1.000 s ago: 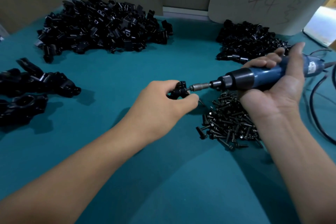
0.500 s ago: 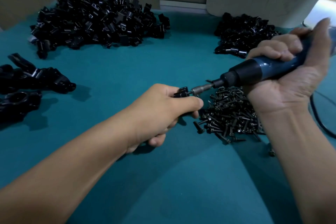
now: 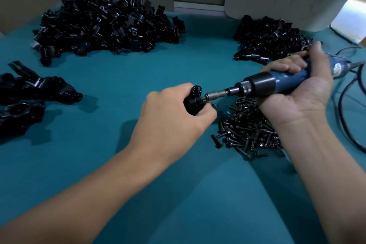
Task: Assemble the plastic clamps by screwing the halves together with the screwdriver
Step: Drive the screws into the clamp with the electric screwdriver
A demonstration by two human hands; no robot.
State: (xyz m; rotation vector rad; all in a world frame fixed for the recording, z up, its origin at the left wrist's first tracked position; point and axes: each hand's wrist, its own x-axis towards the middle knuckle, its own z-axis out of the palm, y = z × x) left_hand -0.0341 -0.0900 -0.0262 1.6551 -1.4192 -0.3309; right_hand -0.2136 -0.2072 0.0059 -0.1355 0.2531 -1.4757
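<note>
Centrally: left hand (image 3: pixel 170 123) gripping black clamp (image 3: pixel 195 101); right hand (image 3: pixel 297 89) wrapped round blue screwdriver (image 3: pixel 277 83), bit at clamp; screw pile (image 3: pixel 247 130) beneath on teal tabletop (image 3: pixel 118 77)

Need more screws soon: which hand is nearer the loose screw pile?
Right. The right hand, gripping the screwdriver, hangs just above the screw pile; the left hand, holding the clamp, sits beside its left edge.
</note>
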